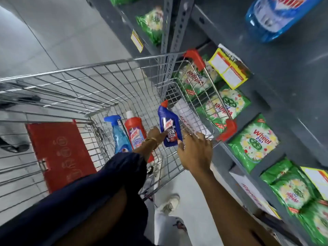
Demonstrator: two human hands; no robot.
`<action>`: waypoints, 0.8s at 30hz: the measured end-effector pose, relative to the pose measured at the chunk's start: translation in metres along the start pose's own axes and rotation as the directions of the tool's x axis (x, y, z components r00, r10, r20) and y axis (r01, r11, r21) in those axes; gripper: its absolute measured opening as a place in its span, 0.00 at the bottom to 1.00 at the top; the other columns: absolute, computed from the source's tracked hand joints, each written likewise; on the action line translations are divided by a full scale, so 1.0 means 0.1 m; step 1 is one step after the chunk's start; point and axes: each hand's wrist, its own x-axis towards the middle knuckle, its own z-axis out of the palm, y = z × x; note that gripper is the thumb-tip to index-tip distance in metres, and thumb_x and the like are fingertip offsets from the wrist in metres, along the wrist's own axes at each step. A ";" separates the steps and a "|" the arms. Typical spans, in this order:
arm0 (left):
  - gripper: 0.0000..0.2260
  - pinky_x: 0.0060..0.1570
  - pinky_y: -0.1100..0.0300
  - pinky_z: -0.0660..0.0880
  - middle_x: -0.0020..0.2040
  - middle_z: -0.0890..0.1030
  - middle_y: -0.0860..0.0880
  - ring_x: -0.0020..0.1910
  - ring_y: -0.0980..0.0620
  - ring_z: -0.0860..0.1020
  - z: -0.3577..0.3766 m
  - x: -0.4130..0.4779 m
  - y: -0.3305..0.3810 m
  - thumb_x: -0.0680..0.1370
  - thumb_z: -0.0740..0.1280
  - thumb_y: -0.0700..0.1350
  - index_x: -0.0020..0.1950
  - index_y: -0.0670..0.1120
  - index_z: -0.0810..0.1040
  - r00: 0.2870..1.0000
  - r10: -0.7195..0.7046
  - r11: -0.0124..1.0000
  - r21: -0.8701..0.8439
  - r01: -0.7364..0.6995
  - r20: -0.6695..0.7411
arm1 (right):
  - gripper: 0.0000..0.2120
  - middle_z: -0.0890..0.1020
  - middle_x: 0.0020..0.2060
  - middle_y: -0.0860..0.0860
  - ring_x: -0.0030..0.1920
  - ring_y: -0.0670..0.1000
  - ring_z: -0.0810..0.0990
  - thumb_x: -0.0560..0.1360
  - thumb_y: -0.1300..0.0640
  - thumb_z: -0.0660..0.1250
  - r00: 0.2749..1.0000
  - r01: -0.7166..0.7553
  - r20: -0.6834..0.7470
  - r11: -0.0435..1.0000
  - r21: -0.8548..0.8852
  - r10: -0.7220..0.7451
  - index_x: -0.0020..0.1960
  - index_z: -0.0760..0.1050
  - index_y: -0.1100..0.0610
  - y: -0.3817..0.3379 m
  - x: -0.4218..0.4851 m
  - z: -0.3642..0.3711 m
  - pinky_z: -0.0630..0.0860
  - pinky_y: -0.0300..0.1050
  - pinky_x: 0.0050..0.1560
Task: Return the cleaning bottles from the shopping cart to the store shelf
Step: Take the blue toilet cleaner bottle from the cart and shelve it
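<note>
A wire shopping cart (99,65) stands beside the grey store shelf (291,96). In it stand a light blue spray bottle (119,137) and a red Harpic bottle (133,131). A dark blue Harpic bottle (169,127) with a red cap is upright near the cart's right side. My left hand (156,136), with a bracelet and a dark sleeve, reaches into the cart and grips this dark blue bottle from the left. My right hand (195,153) rests on the cart's right rim with its fingers curled over the wire, and its thumb is close to the bottle's base.
Green Wheel detergent packs (253,144) fill the lower shelves. A large blue bottle (273,16) lies on an upper shelf. A yellow box (229,68) sits by the cart's red corner. The cart's red seat flap (58,153) is to the left. My shoe (170,203) is below the cart.
</note>
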 end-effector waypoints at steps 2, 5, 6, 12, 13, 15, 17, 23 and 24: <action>0.27 0.53 0.51 0.75 0.59 0.78 0.39 0.57 0.40 0.77 0.03 0.00 0.10 0.72 0.69 0.55 0.62 0.37 0.71 0.998 -0.025 0.989 -0.149 0.016 -0.055 | 0.17 0.82 0.58 0.53 0.61 0.55 0.73 0.73 0.49 0.60 1.000 0.007 -0.026 1.000 -0.010 -0.007 0.59 0.74 0.52 -0.02 -0.01 -0.03 0.68 0.50 0.57; 0.26 0.46 0.56 0.73 0.56 0.79 0.42 0.54 0.44 0.78 -0.03 -0.04 0.19 0.69 0.75 0.48 0.61 0.37 0.71 0.991 -0.090 0.942 -0.330 0.052 -0.101 | 0.16 0.83 0.53 0.52 0.57 0.54 0.74 0.70 0.48 0.62 0.999 0.007 -0.036 1.000 -0.002 -0.007 0.55 0.77 0.50 -0.08 -0.13 -0.08 0.67 0.49 0.55; 0.27 0.44 0.57 0.71 0.55 0.78 0.43 0.52 0.45 0.77 -0.03 -0.03 0.16 0.68 0.75 0.46 0.60 0.37 0.70 0.990 -0.102 0.932 -0.358 0.060 -0.099 | 0.16 0.83 0.53 0.51 0.57 0.54 0.74 0.69 0.48 0.62 1.000 0.021 -0.022 1.000 -0.010 -0.021 0.55 0.77 0.50 -0.12 -0.15 -0.09 0.66 0.49 0.55; 0.23 0.42 0.56 0.70 0.54 0.78 0.41 0.45 0.47 0.73 0.07 -0.12 0.29 0.65 0.77 0.45 0.50 0.44 0.65 0.996 -0.007 0.972 -0.234 -0.016 -0.094 | 0.17 0.81 0.56 0.50 0.60 0.54 0.72 0.69 0.52 0.65 0.999 -0.033 -0.015 0.996 0.087 0.034 0.58 0.76 0.50 0.06 -0.14 -0.10 0.65 0.49 0.59; 0.24 0.41 0.56 0.70 0.53 0.78 0.42 0.44 0.47 0.73 0.00 -0.13 0.27 0.65 0.78 0.45 0.50 0.44 0.66 0.996 0.004 0.971 -0.237 -0.026 -0.093 | 0.18 0.81 0.57 0.50 0.61 0.54 0.72 0.69 0.52 0.66 1.000 -0.023 -0.016 0.995 0.100 0.024 0.60 0.75 0.49 0.06 -0.10 -0.08 0.65 0.49 0.60; 0.25 0.43 0.56 0.75 0.51 0.79 0.44 0.44 0.46 0.77 -0.18 -0.18 0.23 0.64 0.78 0.44 0.53 0.44 0.68 0.993 0.048 0.962 -0.261 -0.075 -0.107 | 0.22 0.78 0.62 0.51 0.63 0.54 0.71 0.70 0.50 0.67 0.999 -0.015 -0.045 0.991 0.136 0.021 0.64 0.71 0.50 0.06 0.01 0.00 0.64 0.49 0.63; 0.27 0.45 0.52 0.80 0.52 0.81 0.44 0.44 0.46 0.81 -0.38 -0.37 0.24 0.62 0.79 0.43 0.56 0.43 0.70 0.987 0.120 0.928 -0.341 -0.148 -0.103 | 0.26 0.75 0.67 0.52 0.66 0.55 0.70 0.72 0.46 0.66 0.995 0.000 -0.097 0.983 0.185 0.019 0.68 0.68 0.51 0.06 0.05 0.03 0.64 0.52 0.65; 0.17 0.37 0.59 0.83 0.43 0.83 0.48 0.38 0.49 0.82 -0.93 -1.69 0.63 0.65 0.77 0.38 0.49 0.47 0.76 0.893 0.430 0.760 -0.481 -0.437 -0.132 | 0.22 0.80 0.58 0.55 0.53 0.51 0.78 0.76 0.37 0.56 0.990 -0.130 0.097 0.379 0.916 0.107 0.59 0.75 0.52 0.14 -0.24 -0.51 0.72 0.50 0.57; 0.17 0.38 0.57 0.83 0.43 0.84 0.47 0.39 0.49 0.83 -0.95 -1.89 0.69 0.65 0.77 0.39 0.50 0.47 0.77 0.875 0.468 0.738 -0.488 -0.466 -0.126 | 0.17 0.82 0.54 0.54 0.50 0.49 0.79 0.76 0.40 0.59 0.991 -0.132 0.122 0.219 0.967 0.058 0.54 0.77 0.50 0.20 -0.32 -0.63 0.74 0.49 0.53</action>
